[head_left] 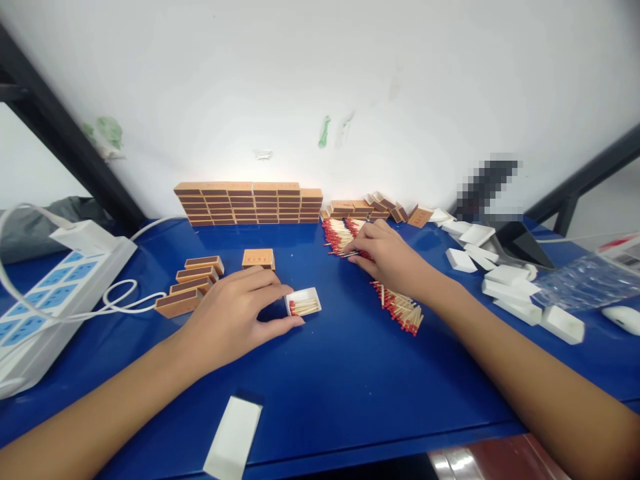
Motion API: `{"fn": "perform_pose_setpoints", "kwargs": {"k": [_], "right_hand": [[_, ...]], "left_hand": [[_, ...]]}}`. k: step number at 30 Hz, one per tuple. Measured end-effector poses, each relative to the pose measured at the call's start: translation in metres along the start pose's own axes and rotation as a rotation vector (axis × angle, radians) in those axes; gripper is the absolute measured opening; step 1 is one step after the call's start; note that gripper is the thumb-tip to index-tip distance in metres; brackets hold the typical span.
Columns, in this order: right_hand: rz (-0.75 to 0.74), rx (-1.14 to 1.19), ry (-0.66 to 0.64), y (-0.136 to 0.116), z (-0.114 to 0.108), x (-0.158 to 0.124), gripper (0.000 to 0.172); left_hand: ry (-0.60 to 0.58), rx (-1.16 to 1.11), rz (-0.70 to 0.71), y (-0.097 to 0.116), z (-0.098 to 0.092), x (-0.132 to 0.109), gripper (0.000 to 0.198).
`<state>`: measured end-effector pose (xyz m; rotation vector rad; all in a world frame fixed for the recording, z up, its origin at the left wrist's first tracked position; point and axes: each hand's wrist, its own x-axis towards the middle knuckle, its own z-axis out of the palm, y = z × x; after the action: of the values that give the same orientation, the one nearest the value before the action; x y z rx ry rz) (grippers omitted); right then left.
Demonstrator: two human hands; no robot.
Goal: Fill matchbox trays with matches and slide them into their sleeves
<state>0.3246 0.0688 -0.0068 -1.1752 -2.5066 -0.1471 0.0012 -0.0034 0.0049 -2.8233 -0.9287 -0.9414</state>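
My left hand (240, 307) has its thumb and fingers around the left end of a small white matchbox tray (314, 295). A layer of red-tipped matches (305, 307) lies inside that tray. My right hand (387, 257) is closed, its thumb and fingertips pinching matches at the edge of a heap of matches (337, 233); how many is hidden. Below the right wrist a second spread of matches (403, 310) lies on the blue table (330, 380). Just beyond my left hand sit an orange matchbox (259, 258) and several matchboxes on edge (183, 302) in a slanting row.
Stacked matchboxes (250, 203) line the wall, with loose matchbox sleeves (385, 201) to their right. White empty trays (515, 287) are scattered at right, near clear plastic packaging (590, 280). A power strip (65, 287) with cables is at left. One white tray (233, 437) lies near the front edge.
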Motion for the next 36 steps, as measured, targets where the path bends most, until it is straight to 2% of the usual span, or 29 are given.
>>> {"fn": "perform_pose_setpoints", "kwargs": {"k": [24, 36], "right_hand": [[0.007, 0.018, -0.01, 0.0002, 0.0022, 0.0005, 0.023], [0.028, 0.075, -0.031, 0.0028, 0.0019, 0.0019, 0.015]], "left_hand": [[-0.034, 0.018, -0.023, -0.0004, -0.0003, -0.001, 0.028], [-0.029, 0.014, -0.017, 0.0003, -0.0007, -0.0006, 0.028]]}}
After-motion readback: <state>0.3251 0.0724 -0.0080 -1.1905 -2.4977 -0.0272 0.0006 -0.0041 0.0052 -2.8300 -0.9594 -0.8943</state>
